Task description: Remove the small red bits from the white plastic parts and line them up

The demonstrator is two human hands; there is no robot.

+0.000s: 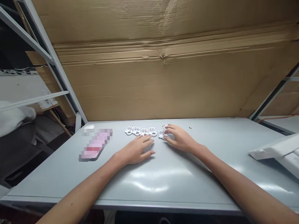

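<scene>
Several small white plastic pieces (129, 130), each with a ring-shaped end and small dark marks, lie side by side in a row on the grey table (163, 183). My left hand (137, 150) rests palm down just in front of the row, fingers spread, its fingertips overlapping the near edge of the middle pieces. At the row's right end, my right hand (179, 137) has its thumb and curled fingers around another white plastic piece (161, 134), which lies on the tabletop. Part of that piece is hidden behind the fingers.
A phone (97, 144) with a pink, blurred-out screen lies at the left, with a small white object (89, 127) behind it. White packaging (275, 147) sits at the right edge. Cardboard (163, 87) stands along the back, between metal frame posts (58, 68). Someone in grey clothing is at far left.
</scene>
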